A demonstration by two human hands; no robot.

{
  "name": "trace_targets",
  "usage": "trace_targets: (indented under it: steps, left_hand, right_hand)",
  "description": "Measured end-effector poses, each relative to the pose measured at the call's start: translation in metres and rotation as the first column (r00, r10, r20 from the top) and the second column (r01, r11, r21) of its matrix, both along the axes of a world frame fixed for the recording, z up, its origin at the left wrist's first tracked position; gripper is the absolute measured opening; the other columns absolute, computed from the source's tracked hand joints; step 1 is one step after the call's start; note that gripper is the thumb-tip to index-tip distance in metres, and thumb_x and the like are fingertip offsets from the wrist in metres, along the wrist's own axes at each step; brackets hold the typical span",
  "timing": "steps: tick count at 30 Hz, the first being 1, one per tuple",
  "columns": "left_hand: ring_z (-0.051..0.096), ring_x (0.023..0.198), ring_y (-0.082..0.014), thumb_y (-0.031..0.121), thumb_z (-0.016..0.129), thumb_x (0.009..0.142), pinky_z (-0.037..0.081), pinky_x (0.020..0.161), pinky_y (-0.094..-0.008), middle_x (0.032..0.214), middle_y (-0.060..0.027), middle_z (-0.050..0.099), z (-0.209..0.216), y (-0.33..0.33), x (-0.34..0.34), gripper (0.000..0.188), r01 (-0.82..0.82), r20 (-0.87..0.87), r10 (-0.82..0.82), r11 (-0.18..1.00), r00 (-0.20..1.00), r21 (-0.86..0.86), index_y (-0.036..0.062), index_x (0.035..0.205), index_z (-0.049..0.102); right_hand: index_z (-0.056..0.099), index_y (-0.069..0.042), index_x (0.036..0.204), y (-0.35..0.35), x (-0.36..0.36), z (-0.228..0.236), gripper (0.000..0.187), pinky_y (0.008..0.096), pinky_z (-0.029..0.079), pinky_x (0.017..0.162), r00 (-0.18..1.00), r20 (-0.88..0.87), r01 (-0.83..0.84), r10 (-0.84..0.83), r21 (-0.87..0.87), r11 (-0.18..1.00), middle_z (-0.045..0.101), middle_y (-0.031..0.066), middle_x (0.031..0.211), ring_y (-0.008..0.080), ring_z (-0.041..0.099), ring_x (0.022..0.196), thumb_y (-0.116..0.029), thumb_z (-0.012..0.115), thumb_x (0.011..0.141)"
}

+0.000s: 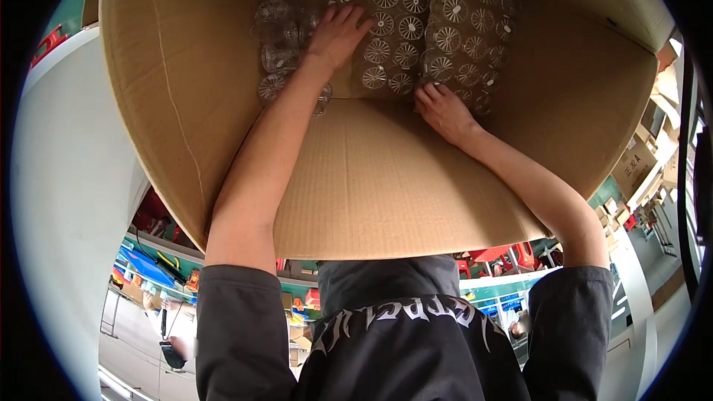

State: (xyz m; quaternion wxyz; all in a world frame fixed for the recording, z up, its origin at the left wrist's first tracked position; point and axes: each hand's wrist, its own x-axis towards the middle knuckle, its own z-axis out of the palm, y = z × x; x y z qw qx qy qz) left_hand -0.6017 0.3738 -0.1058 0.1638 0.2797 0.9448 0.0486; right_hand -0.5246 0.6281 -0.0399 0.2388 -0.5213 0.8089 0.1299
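Note:
Deep inside a large cardboard box (379, 186), see-through plastic pieces with round spoked ends are packed in rows. My left hand (339, 38) lies with fingers stretched over the border between the left group of pieces (281, 56) and the middle group (385, 22). At the near corner of the right group (464, 37), my right hand (445, 111) has its fingers curled against a see-through piece, seemingly gripping its edge. The fingertips there are partly hidden. The left group looks less even, with some pieces lying on their sides.
Tall cardboard walls (160, 89) surround both forearms, and the near rim passes under them. Beyond the box, brown cartons (635, 163) stand at the right. A blue item (148, 263) and red stools (523, 256) appear below the rim.

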Motion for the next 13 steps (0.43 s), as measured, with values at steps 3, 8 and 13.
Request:
trace_targets:
  steps: [3,8,13]
  left_hand:
    - [0.041,0.118,-0.0255,0.012,0.061,0.072,0.035,0.097,-0.0427,0.125,-0.0087,0.044,0.021,0.012,0.0,0.048,-0.017,0.027,0.016,1.0,1.0,0.022,0.0127,0.118,0.048]
    - [0.054,0.102,-0.0328,0.008,0.056,0.074,0.047,0.083,-0.0433,0.114,-0.0135,0.054,0.067,0.048,0.011,0.037,-0.112,0.22,0.08,0.985,0.972,0.134,0.008,0.112,0.052]
    - [0.061,0.09,-0.0351,0.013,0.053,0.078,0.049,0.076,-0.0428,0.099,-0.0138,0.065,0.11,0.053,0.011,0.027,-0.203,0.583,0.097,0.972,0.806,0.118,0.0044,0.103,0.06]
  right_hand:
    - [0.059,-0.009,0.104,0.0,-0.002,0.008,0.026,0.0308,0.04,0.084,0.997,-0.075,0.007,-0.007,-0.001,1.0,0.048,0.0114,0.112,0.0245,0.046,0.098,-0.016,0.052,0.08]
    - [0.054,-0.008,0.112,0.006,0.0,0.059,0.036,0.034,0.044,0.08,0.919,0.146,0.391,-0.366,-0.226,0.892,0.048,0.0129,0.114,0.0265,0.049,0.092,-0.011,0.055,0.077]
    - [0.049,-0.008,0.121,0.019,-0.03,0.201,0.044,0.0388,0.045,0.087,0.711,0.287,0.701,-0.642,-0.349,0.622,0.047,0.0149,0.12,0.0296,0.053,0.097,-0.008,0.055,0.078]
